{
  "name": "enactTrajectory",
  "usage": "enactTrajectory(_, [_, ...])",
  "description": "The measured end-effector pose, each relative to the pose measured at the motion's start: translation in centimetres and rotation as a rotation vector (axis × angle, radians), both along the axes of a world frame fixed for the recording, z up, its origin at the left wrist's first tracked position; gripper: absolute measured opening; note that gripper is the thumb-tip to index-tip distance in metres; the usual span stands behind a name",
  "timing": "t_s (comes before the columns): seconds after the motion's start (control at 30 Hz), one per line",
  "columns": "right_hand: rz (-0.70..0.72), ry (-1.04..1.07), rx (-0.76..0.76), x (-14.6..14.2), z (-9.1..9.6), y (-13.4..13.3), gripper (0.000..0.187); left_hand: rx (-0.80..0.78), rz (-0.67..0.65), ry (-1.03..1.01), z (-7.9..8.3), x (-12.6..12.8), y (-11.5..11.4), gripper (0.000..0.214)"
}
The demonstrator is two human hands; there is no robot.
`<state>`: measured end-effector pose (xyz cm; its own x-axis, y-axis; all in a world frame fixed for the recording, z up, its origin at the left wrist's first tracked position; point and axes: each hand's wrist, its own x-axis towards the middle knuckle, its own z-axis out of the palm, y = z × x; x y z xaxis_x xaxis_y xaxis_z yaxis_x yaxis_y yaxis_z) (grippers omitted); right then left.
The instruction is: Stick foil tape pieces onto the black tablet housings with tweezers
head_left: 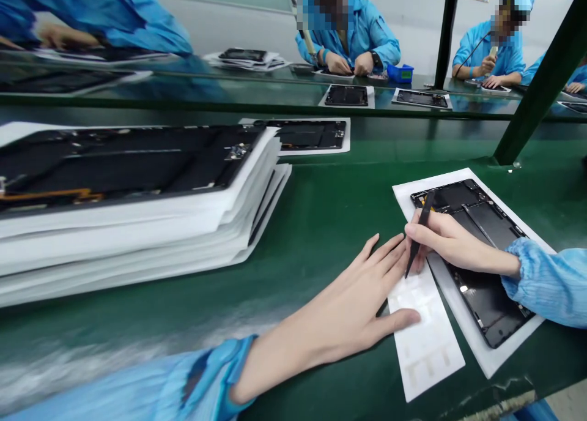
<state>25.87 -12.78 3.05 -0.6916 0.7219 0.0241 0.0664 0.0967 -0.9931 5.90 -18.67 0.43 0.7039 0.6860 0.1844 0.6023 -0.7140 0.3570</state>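
**Black tweezers (pixel 419 237) pinched over a white strip (pixel 426 341)**

The right hand (pixel 458 240) grips the tweezers between thumb and fingers, tips angled down at the top of the strip; whether they touch it, I cannot tell. The left hand (pixel 348 292) lies open, fingers spread on the green mat (pixel 321 268), thumb resting on the strip, which carries pale patches. Just beyond the right fingers, a dark tablet shell (pixel 486 305) lies face down on a white sheet (pixel 486 353). Well left of the left fingers stands a tall stack (pixel 137 237) of shells between white sheets, and another shell (pixel 312 133) lies on its own sheet ahead of the fingers. So one shell sits at the hands, with many more stacked. Blue-clad co-workers (pixel 348 29) sit beyond a glass pane (pixel 275 84).
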Motion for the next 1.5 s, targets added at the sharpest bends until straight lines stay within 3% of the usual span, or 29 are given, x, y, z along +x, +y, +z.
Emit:
enactTrajectory(0.13, [-0.139,-0.021,0.032,-0.1,-0.7,0.2,0.05,0.044,0.091,-0.129,-0.1,-0.4,0.2,0.049])
enactTrajectory(0.33, [-0.238,0.01,0.034,-0.4,-0.8,-0.2,0.048,-0.004,0.051,-0.262,0.3,-0.4,0.1,0.026])
enactTrajectory(0.47, [-0.289,0.094,-0.005,-0.5,-1.3,0.1,0.038,-0.114,0.084,-0.285,0.3,-0.2,0.0,0.022])
enactTrajectory(0.6, [-0.331,0.179,-0.023,-0.5,-1.7,0.5,0.033,-0.289,0.193,-0.28,1.4,-0.2,0.6,0.045])
enactTrajectory(0.73, [-0.34,0.244,-0.045,-0.5,-1.8,0.9,0.035,-0.487,0.247,-0.311,2.8,-1.0,2.3,0.019])
enactTrajectory(0.8, [-0.357,0.28,-0.057,-0.5,-1.9,1.1,0.035,-0.523,0.326,-0.377,2.9,-2.0,3.6,0.018])
enactTrajectory(0.97, [-0.395,0.352,-0.077,-0.4,-2.2,1.5,0.037,-0.444,0.631,-0.561,1.5,-4.8,6.6,0.019])
enactTrajectory(1.07, [-0.385,0.366,-0.085,-0.4,-2.4,1.6,0.039,-0.353,0.736,-0.636,1.1,-5.5,7.1,0.019])
enactTrajectory(1.27, [-0.351,0.345,-0.091,-0.3,-2.4,1.6,0.042,-0.207,0.698,-0.651,3.1,-4.5,5.7,0.019])
enactTrajectory(1.4, [-0.334,0.319,-0.078,-0.4,-2.6,1.6,0.04,-0.116,0.686,-0.672,4.4,-4.0,5.0,0.03])
enactTrajectory(1.5, [-0.333,0.311,-0.061,-0.4,-2.6,1.6,0.041,-0.123,0.69,-0.663,4.9,-4.0,5.0,0.034])
